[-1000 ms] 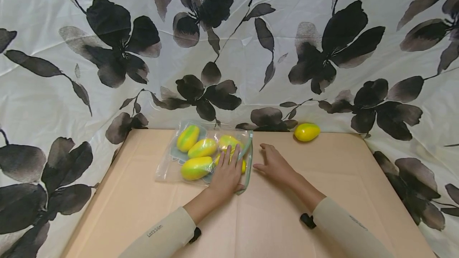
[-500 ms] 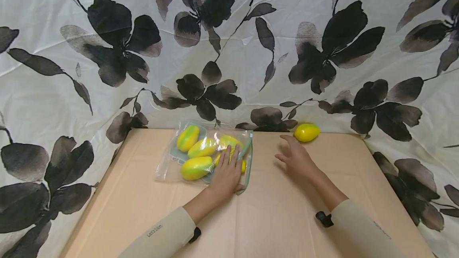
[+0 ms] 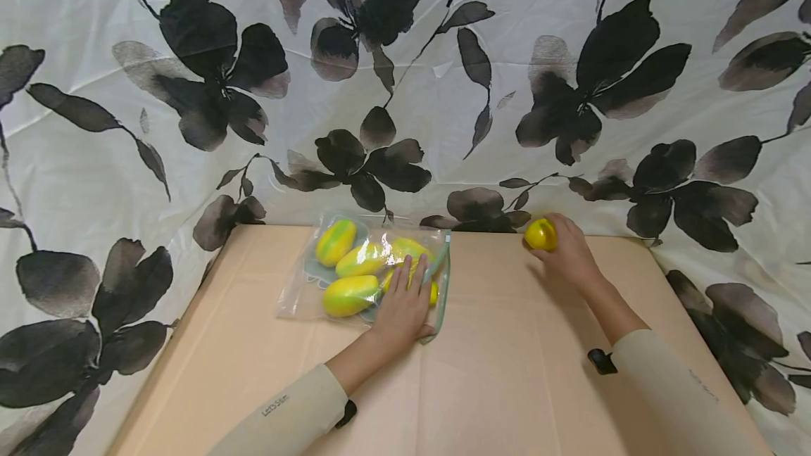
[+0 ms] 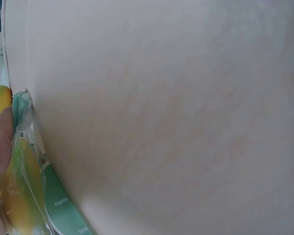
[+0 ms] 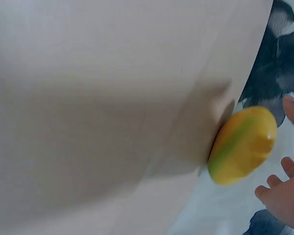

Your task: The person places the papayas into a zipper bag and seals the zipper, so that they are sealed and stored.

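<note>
In the head view a clear zip bag with a green edge lies left of centre, several yellow-green mangoes inside. My left hand rests flat on its right part, fingers straight, covering some of the fruit. The left wrist view shows a green printed strip reading "name" and "time". One loose mango sits at the board's far edge. Around its right side is my right hand, which hides part of it. In the right wrist view that mango faces the hand's spread fingers.
A tan board bears the bag. Behind it hangs a pale cloth with dark flowers, close against the far edge where the loose mango sits. A dark strap piece sits at my right sleeve.
My right hand has moved away from the bag, rightward and toward the far edge, up to the loose mango. The left hand has stayed on the bag.
</note>
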### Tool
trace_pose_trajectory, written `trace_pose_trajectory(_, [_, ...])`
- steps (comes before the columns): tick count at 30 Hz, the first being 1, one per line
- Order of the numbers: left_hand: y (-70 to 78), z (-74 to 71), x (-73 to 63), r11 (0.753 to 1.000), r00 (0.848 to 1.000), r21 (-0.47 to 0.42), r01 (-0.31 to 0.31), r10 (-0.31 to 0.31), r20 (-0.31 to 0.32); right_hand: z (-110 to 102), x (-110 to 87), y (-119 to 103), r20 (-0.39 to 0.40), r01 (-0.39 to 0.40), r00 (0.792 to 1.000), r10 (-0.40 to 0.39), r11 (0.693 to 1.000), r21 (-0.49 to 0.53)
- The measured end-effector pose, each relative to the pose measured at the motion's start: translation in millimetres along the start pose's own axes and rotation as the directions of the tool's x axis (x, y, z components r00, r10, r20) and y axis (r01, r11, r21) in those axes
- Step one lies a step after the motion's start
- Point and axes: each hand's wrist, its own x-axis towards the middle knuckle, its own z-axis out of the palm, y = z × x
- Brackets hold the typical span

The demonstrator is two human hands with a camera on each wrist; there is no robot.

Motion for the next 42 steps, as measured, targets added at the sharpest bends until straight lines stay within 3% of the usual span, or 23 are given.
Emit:
trace_pose_trajectory(10, [-0.1,-3.2,1.3,1.0,0.999,-0.014,-0.005,0.005,0.038,-5,15.4,18,0.118,-0.019,0.993,0.024,0.999,-0.047])
trace_pose_trajectory(19, [0.2,-3.2,1.3,1.0,1.0,-0.018,-0.011,0.012,0.016,-6,16.5,24,0.175,0.004,0.985,0.004,0.999,-0.045])
trace_pose_trajectory(29, [-0.4,-0.6,-0.3,1.0,1.0,-0.023,-0.007,0.007,0.011,-2,10.2,29,0.108,-0.027,0.993,0.041,0.992,-0.123])
trace_pose_trajectory(36, [0.1,-0.9,1.0,1.0,1.0,-0.018,-0.013,0.014,0.008,-2,7.8,28,0.078,-0.002,0.997,0.011,0.993,-0.12])
trace_pose_trajectory(42, [-1.7,-1.6,-0.3,1.0,1.0,-0.019,-0.01,0.011,0.014,-3,-1.1,23,0.084,-0.03,0.996,0.039,0.994,-0.102])
